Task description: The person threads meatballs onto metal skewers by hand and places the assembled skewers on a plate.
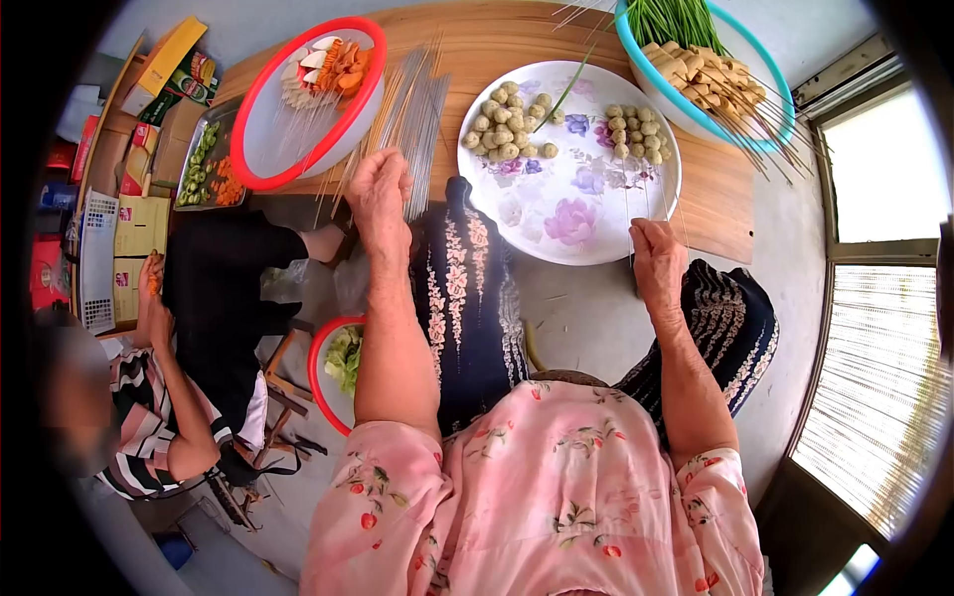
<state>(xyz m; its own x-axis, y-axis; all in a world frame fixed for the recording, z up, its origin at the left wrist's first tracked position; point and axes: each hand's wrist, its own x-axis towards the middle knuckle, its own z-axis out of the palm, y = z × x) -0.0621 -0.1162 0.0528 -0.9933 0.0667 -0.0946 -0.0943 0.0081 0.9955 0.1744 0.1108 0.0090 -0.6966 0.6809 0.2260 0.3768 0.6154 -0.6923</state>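
pale greenish-brown balls [636,134] sit in a loose cluster at the upper right of the frame, on the flowered white plate [618,230]; thin skewers [647,194] run down from their lower edge towards the right hand [658,256]. that hand's grip is closed in a fingertip pinch, and seems to have hold of the skewers by their bare ends. the left hand [381,194], upper centre-left, has its fingers curled in beside the bundle of loose sticks [417,119] on the worktop [728,214]; whether its grip holds one, i cannot tell.

the balls look light, soft and moist, likely to dent or split if squeezed hard, and round enough to roll on the smooth glaze. the skewers look light, slim and fairly stiff, with a little spring, so a sideways push could bend them or tear a ball. they are best taken by the bare shaft, well clear of the balls, and kept in line; a ball itself wants only a light touch of the fingertips around its middle.
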